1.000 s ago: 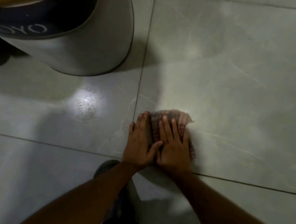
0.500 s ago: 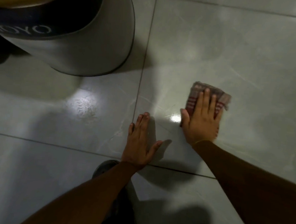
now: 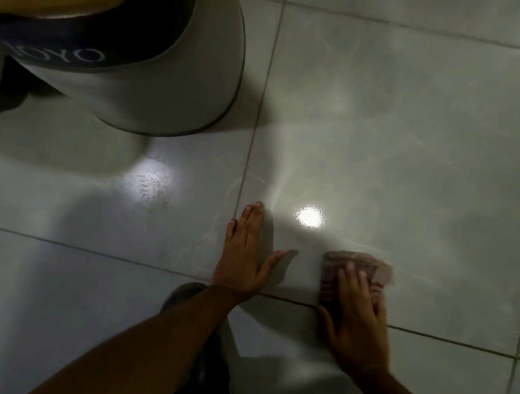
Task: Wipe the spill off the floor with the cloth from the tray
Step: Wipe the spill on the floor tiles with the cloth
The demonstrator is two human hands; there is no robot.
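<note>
Here, right hand [image 3: 357,323] pressing flat, fingers spread, on checked cloth [image 3: 355,272] lying on floor [image 3: 410,145], cloth blurred. Left hand [image 3: 243,257] resting palm-down, thumb splayed, on tile left of cloth, apart. Grey bin [image 3: 155,97] standing behind.

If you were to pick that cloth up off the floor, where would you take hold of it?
By the far edge of the cloth, coming from above: it lies flat on the tiles, and only that end shows past the right hand pressing it.
</note>
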